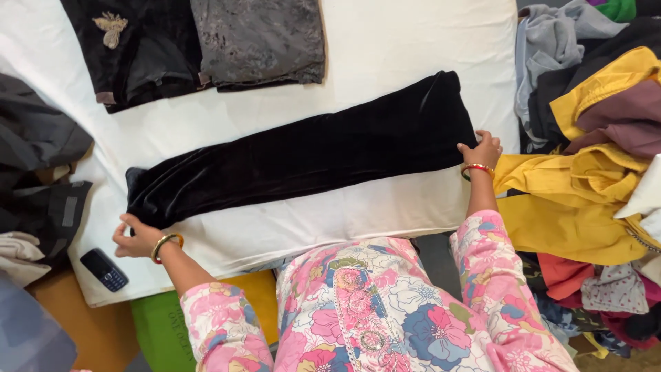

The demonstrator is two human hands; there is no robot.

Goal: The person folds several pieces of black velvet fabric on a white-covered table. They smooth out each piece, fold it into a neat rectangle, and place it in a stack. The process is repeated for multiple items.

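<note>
Left hand [133, 239] pinching velvet trousers [303, 148] at narrow end, right hand [483, 149] gripping wide end; looking soft, limp, slippery; holding by ends.

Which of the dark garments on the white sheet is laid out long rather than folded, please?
The black velvet garment between both hands; the two at the far edge are folded.

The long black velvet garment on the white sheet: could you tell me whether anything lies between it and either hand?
Nothing visible does. The left hand already touches one end of the black velvet garment, and the right hand touches the other end. The phone lies off to the side.
</note>
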